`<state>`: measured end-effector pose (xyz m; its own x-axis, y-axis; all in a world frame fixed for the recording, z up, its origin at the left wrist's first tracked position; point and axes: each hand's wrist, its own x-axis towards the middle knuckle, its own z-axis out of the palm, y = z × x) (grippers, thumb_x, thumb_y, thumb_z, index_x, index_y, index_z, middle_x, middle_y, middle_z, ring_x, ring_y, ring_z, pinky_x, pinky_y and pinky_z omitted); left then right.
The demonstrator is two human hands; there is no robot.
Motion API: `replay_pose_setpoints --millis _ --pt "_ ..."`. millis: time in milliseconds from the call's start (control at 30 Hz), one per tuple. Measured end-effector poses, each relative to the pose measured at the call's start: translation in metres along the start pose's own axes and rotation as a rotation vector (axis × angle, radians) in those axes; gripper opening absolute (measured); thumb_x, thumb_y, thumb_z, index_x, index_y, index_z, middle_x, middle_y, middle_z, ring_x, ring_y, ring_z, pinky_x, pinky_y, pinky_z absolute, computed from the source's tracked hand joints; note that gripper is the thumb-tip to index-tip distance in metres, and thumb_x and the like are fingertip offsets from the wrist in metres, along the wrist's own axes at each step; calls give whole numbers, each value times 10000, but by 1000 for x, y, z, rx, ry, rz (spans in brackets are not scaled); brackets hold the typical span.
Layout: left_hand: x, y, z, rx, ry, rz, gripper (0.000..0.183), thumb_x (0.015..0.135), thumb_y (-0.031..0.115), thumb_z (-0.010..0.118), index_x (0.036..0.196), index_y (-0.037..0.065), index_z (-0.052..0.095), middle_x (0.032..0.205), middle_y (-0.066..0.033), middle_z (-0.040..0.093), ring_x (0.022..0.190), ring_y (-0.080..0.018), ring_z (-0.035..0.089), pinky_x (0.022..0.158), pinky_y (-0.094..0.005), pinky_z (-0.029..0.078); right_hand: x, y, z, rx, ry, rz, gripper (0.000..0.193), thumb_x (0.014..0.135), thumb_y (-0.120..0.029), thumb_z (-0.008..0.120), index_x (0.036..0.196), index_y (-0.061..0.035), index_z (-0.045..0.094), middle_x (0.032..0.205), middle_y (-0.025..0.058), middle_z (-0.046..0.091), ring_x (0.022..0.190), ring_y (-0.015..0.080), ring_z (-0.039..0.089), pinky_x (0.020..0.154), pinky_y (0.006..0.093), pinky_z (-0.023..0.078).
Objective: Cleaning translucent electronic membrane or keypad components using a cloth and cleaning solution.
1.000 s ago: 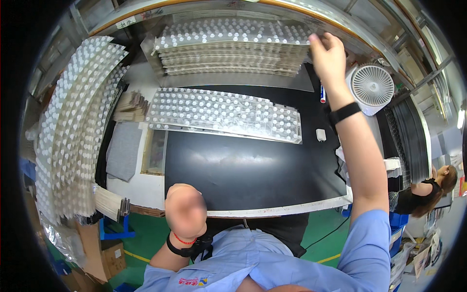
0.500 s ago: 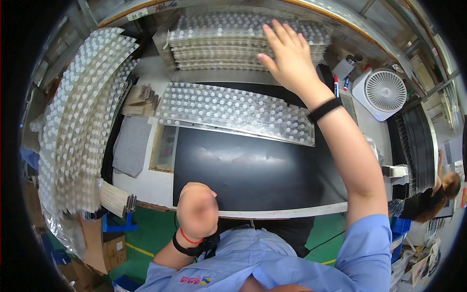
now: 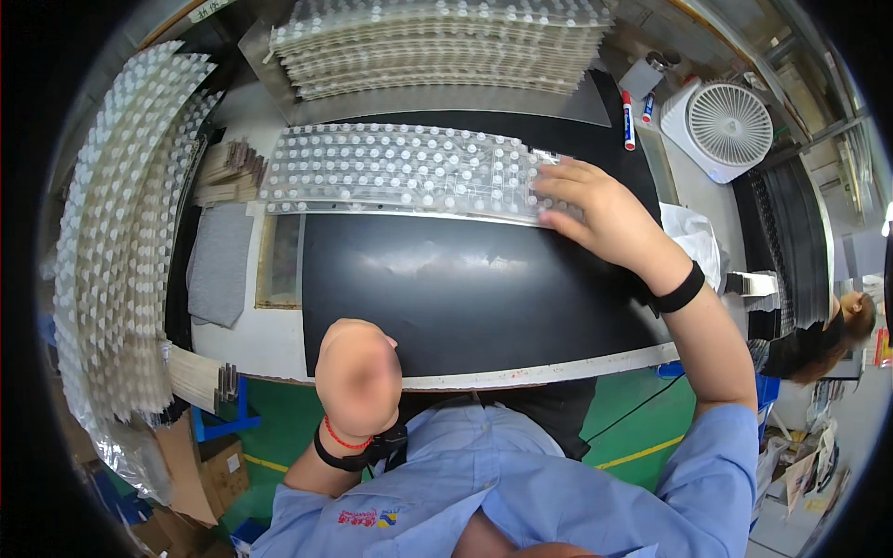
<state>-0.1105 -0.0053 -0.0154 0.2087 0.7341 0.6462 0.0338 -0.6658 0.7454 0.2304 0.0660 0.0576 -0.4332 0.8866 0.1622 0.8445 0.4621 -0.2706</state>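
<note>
Dropping back from the far stack [image 3: 437,46], the right hand [image 3: 600,209] now lies flat on the right end of the tray [image 3: 400,172], fingers spread across its bumps; half a second ago it was up on the pile behind. The left hand [image 3: 358,377] stays near the chest, blurred, so whether it's closed I can't tell. That tray is a clear blister sheet, rows of small round domes, lying crosswise along the far edge of the black mat [image 3: 465,288]. A fan [image 3: 726,126] sits well off right.
</note>
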Motion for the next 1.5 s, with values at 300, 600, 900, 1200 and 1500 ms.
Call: replay_pose_setpoints --millis 300,600,900,1200,1500 --pt "-1 1 3 27 41 -24 129 904 12 525 1030 26 549 973 -126 545 835 -197 521 696 -286 460 -11 -37 -21 -161 477 -149 213 847 -58 652 1055 -15 674 1068 148 711 990 336 681 863 412 543" --pt "-12 25 14 22 -99 364 291 806 56 679 1066 137 577 950 -41 615 803 -238 613 672 -355 524 -131 -116 34 -107 344 9 317 741 -126 676 1048 -55 707 1059 62 682 1006 241 647 870 413 496" --pt "37 48 89 293 -669 62 511 728 157 853 1170 41 625 1157 -135 622 1033 -309 597 896 -409 481 -152 -124 56 -40 592 123 321 705 -168 721 1021 -119 753 1021 29 675 955 248 610 861 406 452" --pt "20 35 100 129 -421 -297 141 859 8 650 997 11 622 932 -122 619 789 -253 589 709 -326 479 -178 -115 56 1004 799 656 784 1009 -378 557 1550 52 188 1339 211 550 1116 236 585 881 324 499" --pt "35 45 99 30 -475 -198 322 863 -23 583 1180 6 625 1121 -182 618 921 -274 604 774 -319 495 -169 -114 41 918 555 517 668 918 -5 598 1520 26 310 1216 199 667 995 225 697 812 286 549"
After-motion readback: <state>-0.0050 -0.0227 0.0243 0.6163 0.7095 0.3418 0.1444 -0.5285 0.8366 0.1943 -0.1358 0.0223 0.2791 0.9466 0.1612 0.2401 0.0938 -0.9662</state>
